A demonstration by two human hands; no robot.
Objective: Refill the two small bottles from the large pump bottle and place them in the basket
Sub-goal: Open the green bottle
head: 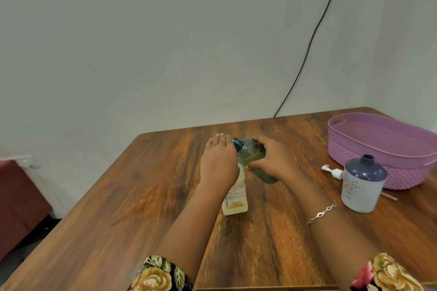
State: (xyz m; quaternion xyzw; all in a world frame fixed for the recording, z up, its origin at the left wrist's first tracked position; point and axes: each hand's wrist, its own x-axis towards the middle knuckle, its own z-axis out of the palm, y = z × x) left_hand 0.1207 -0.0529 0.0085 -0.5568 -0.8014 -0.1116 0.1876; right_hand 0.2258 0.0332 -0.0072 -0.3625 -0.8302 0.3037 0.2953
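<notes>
My right hand grips a small translucent bottle of greenish liquid and holds it tilted above the table, its dark neck pointing up and to the left. My left hand is stretched out with straight fingers beside that neck, covering the top of a small pale labelled bottle that stands upright on the table. Whether the left thumb holds the pale bottle is hidden. The large grey and purple bottle stands to the right with its mouth open. Its white pump head lies beside it. The purple basket sits at the far right.
The wooden table meets a pale wall at the back, where a black cable runs down. A thin straw-like tube lies right of the large bottle. A red-brown piece of furniture stands off the table's left edge.
</notes>
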